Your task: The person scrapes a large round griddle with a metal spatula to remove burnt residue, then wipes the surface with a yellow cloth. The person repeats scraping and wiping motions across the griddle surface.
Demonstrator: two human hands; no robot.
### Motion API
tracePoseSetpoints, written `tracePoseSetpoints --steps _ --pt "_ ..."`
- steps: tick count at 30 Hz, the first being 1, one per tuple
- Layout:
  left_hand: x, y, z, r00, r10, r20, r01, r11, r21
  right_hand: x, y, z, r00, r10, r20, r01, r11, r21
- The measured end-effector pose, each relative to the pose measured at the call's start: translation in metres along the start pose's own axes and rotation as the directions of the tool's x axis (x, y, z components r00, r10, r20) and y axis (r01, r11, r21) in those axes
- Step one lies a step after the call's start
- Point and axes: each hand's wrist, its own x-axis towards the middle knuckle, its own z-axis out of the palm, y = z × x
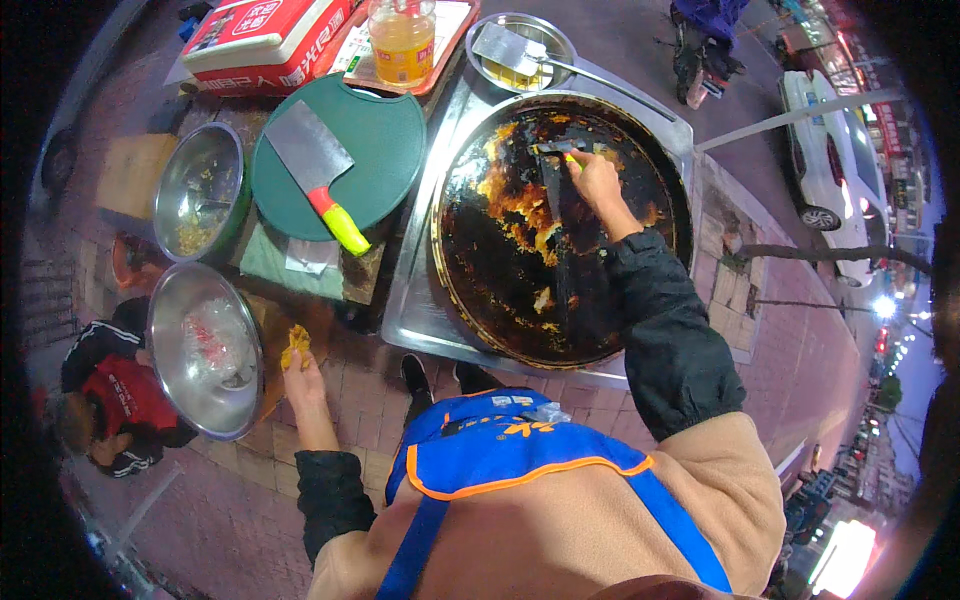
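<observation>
In my right hand [596, 184] is the bright yellow handle of a flat metal scraper [556, 147], its blade against a large round black griddle pan [510, 315]. Browned crusts and crumbs [536, 217] are stuck over the pan's dark, oily surface. Held up between the fingertips of my left hand [306, 382] is a small yellow-brown piece, apparently fried food [295, 346]. Just left of that hand stands a steel bowl [251, 330] with a clear plastic bag [214, 337] in it.
A cleaver [309, 146] lies on a green cutting board [397, 172]. Food bits lie in another steel bowl [234, 150]. Behind the pan, a spatula [506, 49] rests across a small basin [566, 41]. A bottle of yellow liquid [403, 56] stands beside a red-and-white box [262, 56]. A person [124, 397] is at the left.
</observation>
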Motion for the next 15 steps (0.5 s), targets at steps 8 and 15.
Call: tracePoseSetpoints --steps 8,15 --pt "-0.004 -0.002 0.009 0.995 -0.003 -0.095 0.001 1.0 -0.024 0.025 -0.008 -0.004 1.0 0.002 0.012 -0.003 0.999 0.051" --pt "-0.002 -0.008 0.012 0.997 -0.031 -0.074 0.031 1.0 0.0 0.046 -0.012 -0.007 0.999 0.037 0.032 -0.038 0.999 0.033"
